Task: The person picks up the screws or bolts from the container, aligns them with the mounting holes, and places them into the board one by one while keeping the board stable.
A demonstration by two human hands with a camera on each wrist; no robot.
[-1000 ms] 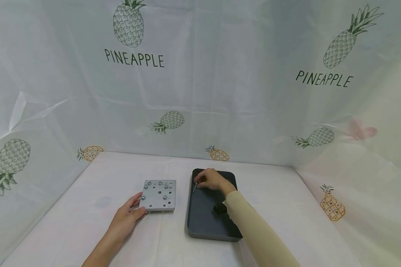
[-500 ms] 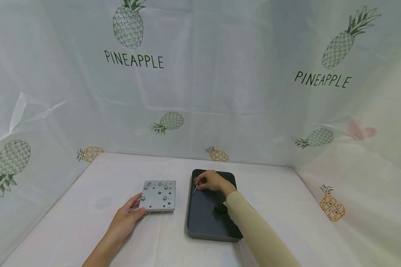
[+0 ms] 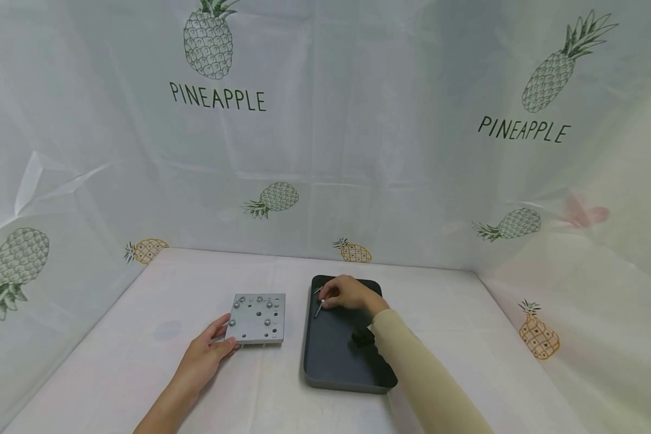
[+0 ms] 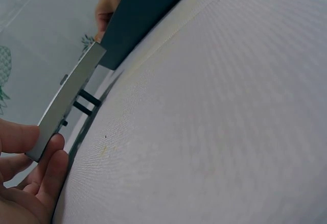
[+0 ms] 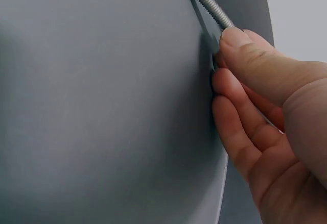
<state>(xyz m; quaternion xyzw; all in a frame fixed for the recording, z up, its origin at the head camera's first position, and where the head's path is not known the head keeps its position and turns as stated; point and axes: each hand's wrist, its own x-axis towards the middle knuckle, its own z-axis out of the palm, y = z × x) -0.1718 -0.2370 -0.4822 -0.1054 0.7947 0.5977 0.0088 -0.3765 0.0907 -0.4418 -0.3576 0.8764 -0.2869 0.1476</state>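
A square silver metal plate (image 3: 256, 330) with holes and several bolt heads on its top is gripped at its near left corner by my left hand (image 3: 205, 354). In the left wrist view, bolt shanks (image 4: 83, 106) stick out below the plate, and thumb and fingers pinch its edge. My right hand (image 3: 352, 293) is over the far left part of a dark grey tray (image 3: 331, 369). Between thumb and fingertips it pinches a threaded bolt (image 5: 210, 3), whose free end points down near the tray floor. The fingers hide the bolt's other end.
Another thin metal piece (image 3: 317, 290) lies at the tray's far left corner. A small black object (image 3: 361, 337), partly hidden by the right sleeve (image 3: 412, 361), is in the tray. A pineapple-print sheet (image 3: 325, 150) stands behind the white table (image 3: 282, 392).
My right hand has shifted slightly right with the bolt, and the other metal piece at the tray corner shows more clearly. The left hand and plate stay in place.
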